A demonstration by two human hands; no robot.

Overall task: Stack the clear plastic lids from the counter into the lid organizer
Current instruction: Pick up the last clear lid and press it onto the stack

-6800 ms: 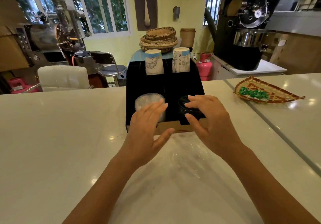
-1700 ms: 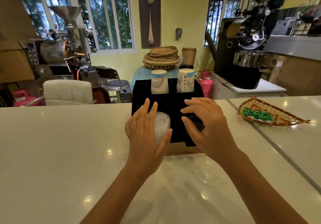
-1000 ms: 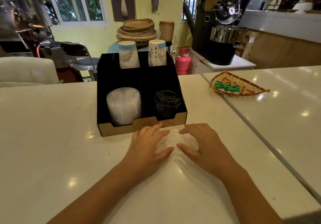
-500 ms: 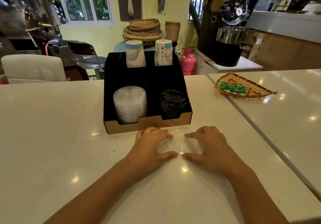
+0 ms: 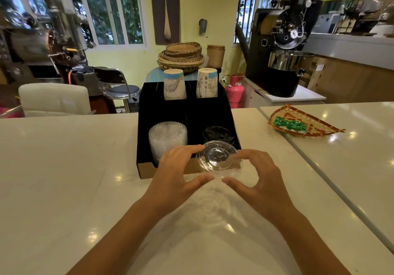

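A clear plastic lid (image 5: pixel 218 157) hangs just above the white counter, tilted toward me, in front of the black lid organizer (image 5: pixel 142 138). My left hand (image 5: pixel 177 171) grips its left rim and my right hand (image 5: pixel 259 173) grips its right rim, thumbs underneath. The organizer's front left compartment holds a tall stack of clear lids (image 5: pixel 167 138). Black lids (image 5: pixel 217 135) sit in its front right compartment, partly behind the held lid. More clear lids (image 5: pixel 210 208) lie faintly visible on the counter beneath my hands.
Two paper cup stacks (image 5: pixel 173 85) stand upside down in the organizer's back compartments. A woven tray with green packets (image 5: pixel 298 123) lies on the right counter. A seam (image 5: pixel 319 176) splits the two counter tops. Roasting machines, chairs and baskets stand behind the counter.
Both hands were pressed flat around lids on the counter. They have now risen with a clear lid held between them, toward the organizer's front edge.
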